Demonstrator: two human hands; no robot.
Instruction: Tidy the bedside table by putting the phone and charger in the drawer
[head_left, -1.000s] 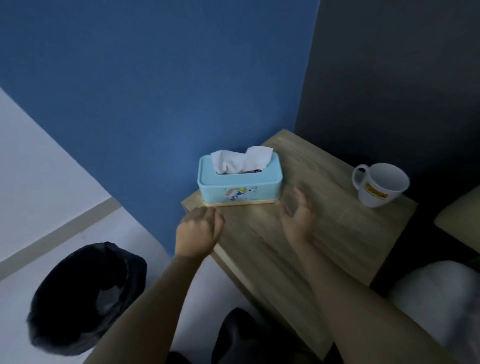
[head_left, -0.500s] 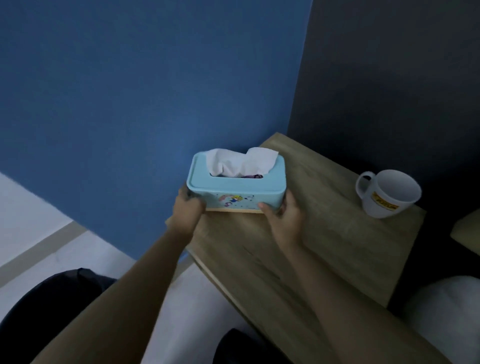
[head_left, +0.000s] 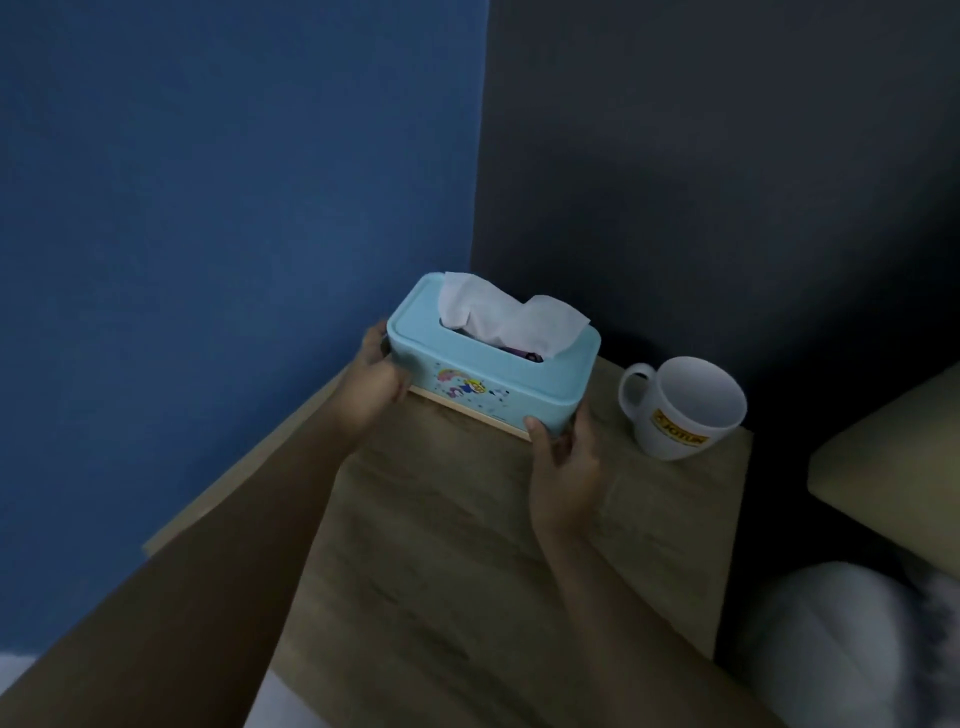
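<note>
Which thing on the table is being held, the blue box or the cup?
The light blue tissue box. The left hand and right hand grip its two ends, while the white mug stands alone on the wooden table, untouched.

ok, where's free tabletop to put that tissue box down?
Biggest bare patch: the near wood of the bedside table, between both forearms, toward its front edge. A smaller strip lies near of the white mug, along the right edge. Crowded at the back corner: tissue box, left hand, right hand and mug bunch together.
</note>
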